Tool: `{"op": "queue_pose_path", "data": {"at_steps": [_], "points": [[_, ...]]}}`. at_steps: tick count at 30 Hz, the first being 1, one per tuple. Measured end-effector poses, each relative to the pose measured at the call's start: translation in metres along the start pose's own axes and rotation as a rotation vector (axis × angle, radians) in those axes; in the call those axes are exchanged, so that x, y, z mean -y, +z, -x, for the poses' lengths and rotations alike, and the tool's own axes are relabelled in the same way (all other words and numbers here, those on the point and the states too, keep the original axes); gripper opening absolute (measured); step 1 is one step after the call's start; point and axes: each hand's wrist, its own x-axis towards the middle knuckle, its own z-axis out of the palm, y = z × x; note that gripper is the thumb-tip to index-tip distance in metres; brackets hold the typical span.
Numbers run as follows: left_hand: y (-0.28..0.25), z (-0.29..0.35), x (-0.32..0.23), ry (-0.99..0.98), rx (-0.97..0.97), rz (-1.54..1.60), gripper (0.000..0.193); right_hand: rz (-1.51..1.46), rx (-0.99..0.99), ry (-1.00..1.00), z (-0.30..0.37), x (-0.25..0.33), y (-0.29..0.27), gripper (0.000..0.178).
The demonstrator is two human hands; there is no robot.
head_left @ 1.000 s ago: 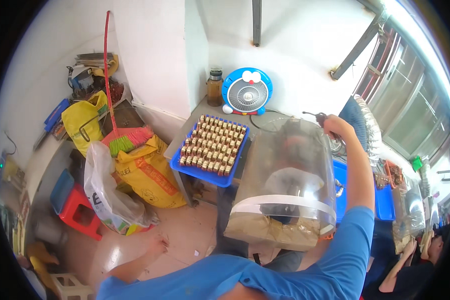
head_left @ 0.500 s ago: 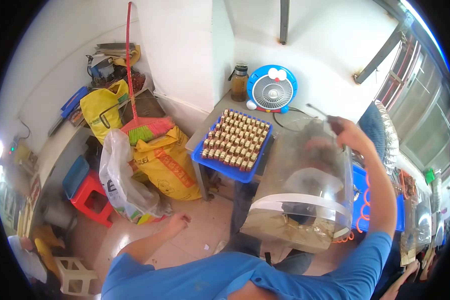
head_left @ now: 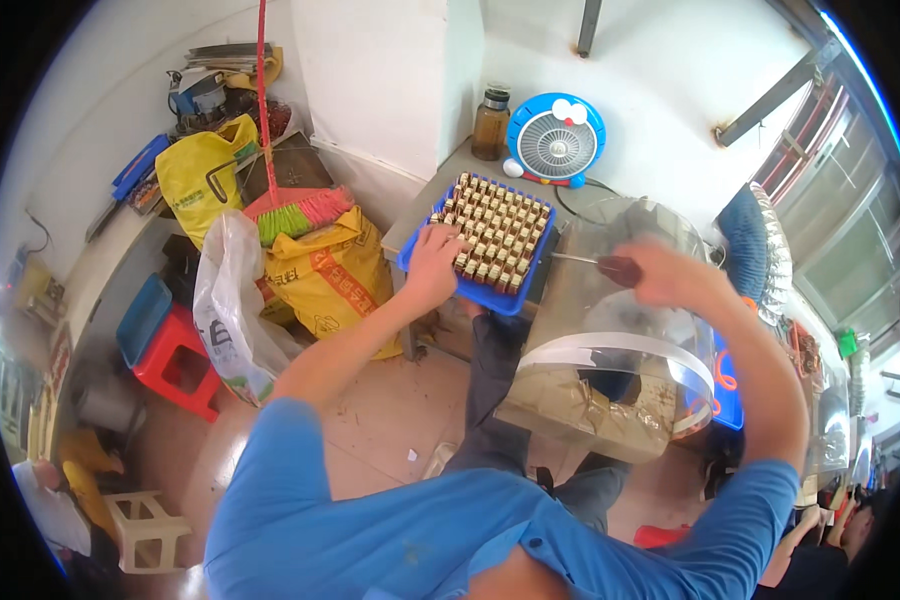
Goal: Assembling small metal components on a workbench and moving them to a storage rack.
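A blue tray holds several rows of small cream-and-brown blocks. My left hand reaches over its near-left side, with bent fingers down among the blocks; whether they pinch one is hidden. In my right hand, somewhat blurred, is a tool with a dark reddish-brown handle and a thin metal shaft. Its shaft points left toward the tray and stops short of the blocks. The tool and hand are over a clear, curved plastic cover with a white band, standing right of the tray.
Behind the tray, a blue fan and a brown bottle stand on the grey table. Sacks, a broom and a red stool are at left. A blue hose rises behind my right arm.
My left hand has risen from above the floor to the blocks in the tray. My right hand has swung the tool down and left, its shaft now nearer the tray. The view has shifted slightly.
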Motion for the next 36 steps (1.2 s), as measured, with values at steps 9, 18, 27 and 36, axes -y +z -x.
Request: {"op": "queue_pose_path", "data": {"at_steps": [9,18,27,36], "points": [[0.049,0.002,-0.005,-0.037,0.143,-0.029,0.038,0.104,-0.043,-0.083,-0.105,0.007,0.018,0.038],[0.039,0.005,-0.003,-0.076,0.167,0.000,0.039,-0.005,0.014,-0.346,-0.145,0.077,0.038,0.023],[0.050,-0.004,-0.010,-0.049,0.129,0.046,0.038,-0.241,-0.311,0.027,-0.230,-0.039,0.026,0.022],[0.041,0.012,0.001,-0.085,0.180,-0.010,0.040,-0.031,0.230,-0.161,-0.178,0.058,0.021,0.026]]}}
